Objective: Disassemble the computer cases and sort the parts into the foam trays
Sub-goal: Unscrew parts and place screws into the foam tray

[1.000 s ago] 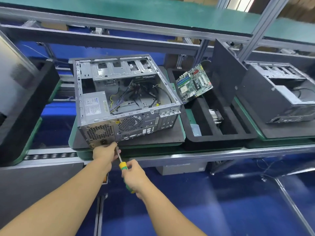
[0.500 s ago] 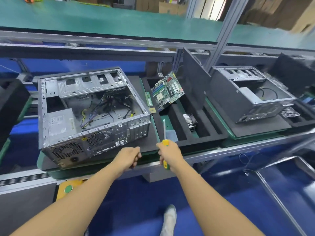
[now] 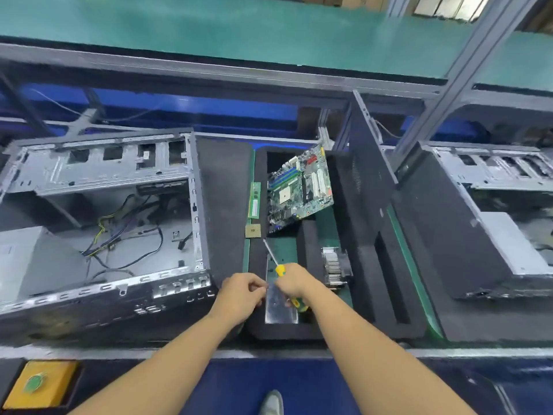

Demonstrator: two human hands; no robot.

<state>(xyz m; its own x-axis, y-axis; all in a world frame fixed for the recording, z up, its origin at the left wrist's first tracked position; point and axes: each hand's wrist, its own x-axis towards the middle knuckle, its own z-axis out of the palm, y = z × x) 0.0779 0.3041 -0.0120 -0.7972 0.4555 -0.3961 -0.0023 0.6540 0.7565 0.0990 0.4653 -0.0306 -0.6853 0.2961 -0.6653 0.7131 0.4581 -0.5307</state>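
The open computer case (image 3: 101, 223) lies on its side to the left of both hands, its loose cables (image 3: 125, 235) showing inside the bare metal shell. The foam tray (image 3: 359, 235) sits directly under and beyond the hands. The left hand (image 3: 239, 298) hovers at the tray's near left edge with fingers curled and pinched together; whether it holds something small there is too blurred to tell. The right hand (image 3: 294, 284) is closed around the yellow and green handle of a screwdriver (image 3: 276, 265), whose shaft points away and to the left over the tray. Just below the two hands a shiny metal plate (image 3: 281, 308) lies in the tray's near compartment. Beyond the hands, a green motherboard (image 3: 299, 190) leans tilted in the far compartment, with a memory stick (image 3: 255, 200) and a small square chip (image 3: 253, 230) beside it on the left. A finned heatsink (image 3: 333, 266) rests just right of the right hand. A second case (image 3: 493, 223) stands well off to the right.
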